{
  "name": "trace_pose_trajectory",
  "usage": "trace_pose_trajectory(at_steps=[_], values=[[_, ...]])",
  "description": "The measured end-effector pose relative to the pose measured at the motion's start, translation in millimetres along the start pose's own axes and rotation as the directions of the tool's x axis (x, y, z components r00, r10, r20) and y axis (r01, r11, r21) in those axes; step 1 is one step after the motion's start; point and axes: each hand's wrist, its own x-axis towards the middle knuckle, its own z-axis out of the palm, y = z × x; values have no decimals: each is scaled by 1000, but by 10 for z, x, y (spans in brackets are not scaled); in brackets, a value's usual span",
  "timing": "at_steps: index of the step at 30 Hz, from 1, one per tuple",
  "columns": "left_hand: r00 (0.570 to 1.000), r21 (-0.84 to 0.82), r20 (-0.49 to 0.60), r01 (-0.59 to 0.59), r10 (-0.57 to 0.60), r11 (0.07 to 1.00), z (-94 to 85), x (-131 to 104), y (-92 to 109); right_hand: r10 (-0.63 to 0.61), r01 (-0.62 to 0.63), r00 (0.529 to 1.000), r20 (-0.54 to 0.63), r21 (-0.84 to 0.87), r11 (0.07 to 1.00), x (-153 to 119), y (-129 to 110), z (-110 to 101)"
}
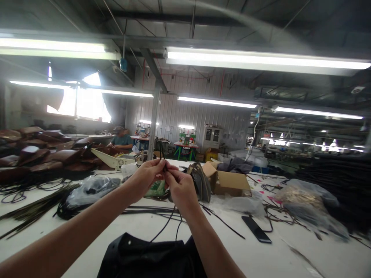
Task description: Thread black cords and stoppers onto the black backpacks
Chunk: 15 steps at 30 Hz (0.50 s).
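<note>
Both hands are raised and meet above the white table, near the middle of the view. My left hand (pixel 149 175) is closed, pinching a thin black cord (pixel 162 227) whose ends stick up above the fingers. Against it, my right hand (pixel 181 185) is closed on the same cord with thumb and fingertips. Two strands hang down from the hands to a black fabric piece (pixel 145 256) at the table's near edge. Fingers hide the exact spot where the cord is gripped.
On the white table (pixel 226 251) are a phone (pixel 256 229), an open cardboard box (pixel 232 182), plastic bags (pixel 92 189) and loose dark cords. Brown pieces (pixel 58 154) are piled at left, dark fabric (pixel 333 185) at right. A person (pixel 121 141) sits beyond the table.
</note>
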Motion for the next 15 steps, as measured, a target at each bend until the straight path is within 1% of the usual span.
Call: trace_pose_trajectory(at_steps=[3,5,6,9,12,15], values=[[1000,35,-24,-18,19,999,121,123,188,-21,22,999,-24,43,999,129,-35,-23],[999,126,-12,-44,46,991,214,225,340,-42,47,997,-62,71,996,249,-69,-55],[998,180,-3,-60,61,982,262,280,419,-61,67,995,-79,82,994,316,-92,-75],[996,226,4,-91,93,970,414,441,642,-139,149,986,-91,115,982,519,-203,-147],[984,308,20,-173,175,935,575,587,832,-185,195,979,-87,135,971,714,-359,-236],[960,405,80,-279,270,871,726,730,1011,-201,209,977,-76,130,969,919,-507,-337]])
